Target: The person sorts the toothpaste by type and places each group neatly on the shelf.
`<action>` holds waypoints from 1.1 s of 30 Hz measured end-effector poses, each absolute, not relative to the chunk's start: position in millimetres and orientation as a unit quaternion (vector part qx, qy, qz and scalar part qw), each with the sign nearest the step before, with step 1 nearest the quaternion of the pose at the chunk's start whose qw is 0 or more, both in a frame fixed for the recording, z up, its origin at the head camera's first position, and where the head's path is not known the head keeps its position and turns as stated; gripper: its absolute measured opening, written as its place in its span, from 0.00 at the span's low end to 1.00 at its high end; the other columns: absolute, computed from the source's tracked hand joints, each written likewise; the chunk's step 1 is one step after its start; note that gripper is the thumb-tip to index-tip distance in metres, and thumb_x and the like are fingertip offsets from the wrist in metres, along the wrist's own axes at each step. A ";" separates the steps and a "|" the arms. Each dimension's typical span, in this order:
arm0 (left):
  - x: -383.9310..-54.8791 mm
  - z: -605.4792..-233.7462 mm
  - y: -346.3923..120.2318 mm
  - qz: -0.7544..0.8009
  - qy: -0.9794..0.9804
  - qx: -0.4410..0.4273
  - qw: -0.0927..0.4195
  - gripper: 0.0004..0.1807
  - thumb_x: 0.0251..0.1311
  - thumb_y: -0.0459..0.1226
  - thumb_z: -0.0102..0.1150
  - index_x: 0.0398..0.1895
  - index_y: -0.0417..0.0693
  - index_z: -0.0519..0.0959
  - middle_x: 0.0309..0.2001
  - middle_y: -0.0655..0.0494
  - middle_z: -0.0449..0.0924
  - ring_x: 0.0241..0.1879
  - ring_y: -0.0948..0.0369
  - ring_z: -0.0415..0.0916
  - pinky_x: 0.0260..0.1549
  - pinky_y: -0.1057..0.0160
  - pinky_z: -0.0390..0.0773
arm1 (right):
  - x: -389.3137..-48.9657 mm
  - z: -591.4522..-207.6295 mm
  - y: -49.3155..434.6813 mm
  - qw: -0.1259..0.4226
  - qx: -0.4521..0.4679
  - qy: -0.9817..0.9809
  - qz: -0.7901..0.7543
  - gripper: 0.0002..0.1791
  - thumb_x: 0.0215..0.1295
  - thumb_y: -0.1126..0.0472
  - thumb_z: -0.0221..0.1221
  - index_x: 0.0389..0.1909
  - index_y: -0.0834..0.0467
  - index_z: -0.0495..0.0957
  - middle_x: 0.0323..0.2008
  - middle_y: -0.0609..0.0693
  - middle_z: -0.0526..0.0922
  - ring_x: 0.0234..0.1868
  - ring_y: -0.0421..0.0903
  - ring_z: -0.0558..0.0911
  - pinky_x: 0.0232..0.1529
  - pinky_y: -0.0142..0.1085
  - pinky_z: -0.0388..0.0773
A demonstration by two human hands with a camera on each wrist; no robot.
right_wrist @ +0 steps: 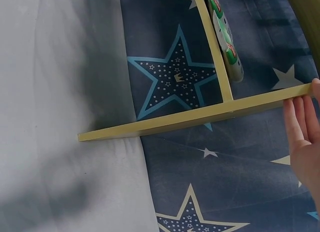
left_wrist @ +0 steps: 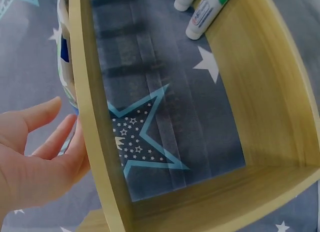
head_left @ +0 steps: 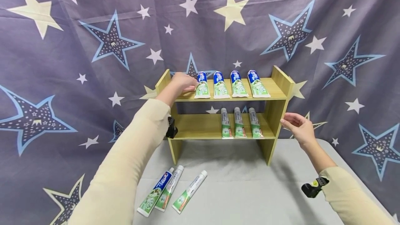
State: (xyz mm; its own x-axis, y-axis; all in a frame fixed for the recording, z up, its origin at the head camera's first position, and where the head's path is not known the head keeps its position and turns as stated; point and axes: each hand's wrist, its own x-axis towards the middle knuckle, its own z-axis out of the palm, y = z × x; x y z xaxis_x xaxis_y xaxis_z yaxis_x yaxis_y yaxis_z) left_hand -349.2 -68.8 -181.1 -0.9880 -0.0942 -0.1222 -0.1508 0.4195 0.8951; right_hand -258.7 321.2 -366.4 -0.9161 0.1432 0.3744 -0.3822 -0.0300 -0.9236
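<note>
Toothpaste tubes (head_left: 221, 88), 4 blue/green ones, lie flat on the top shelf (head_left: 275, 89) of the rack (head_left: 281, 79), crimped ends by its front edge, gaps between, prob. so each label shows. 3 slim silver/green tubes (head_left: 239, 124) lie likewise on the lower shelf (head_left: 197, 126), right half. L hand (head_left: 183, 81) is at top shelf's left end beside the leftmost tube (head_left: 202, 88), thumb spread from extended fingers; contact w/ tube unclear, maybe squaring it. R hand (head_left: 300, 128) pinches the right side panel (right_wrist: 180, 116) at its front edge, prob. steadying. Boards: flat, wood-grain. 3 loose tubes (head_left: 167, 186), glossy, flattened at crimps, lie nr left edge of the pale, matte table (head_left: 231, 190).
</note>
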 end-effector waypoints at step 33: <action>-241.4 -301.7 -146.5 0.606 0.791 0.061 0.049 0.20 0.60 0.30 0.60 0.55 0.32 0.75 0.47 0.47 0.85 0.34 0.71 0.82 0.49 0.64 0.84 | -257.5 -363.0 316.1 0.176 0.082 -0.643 0.741 0.15 0.58 0.75 0.61 0.34 0.49 0.82 0.28 0.36 0.86 0.28 0.31 0.84 0.32 0.20 0.83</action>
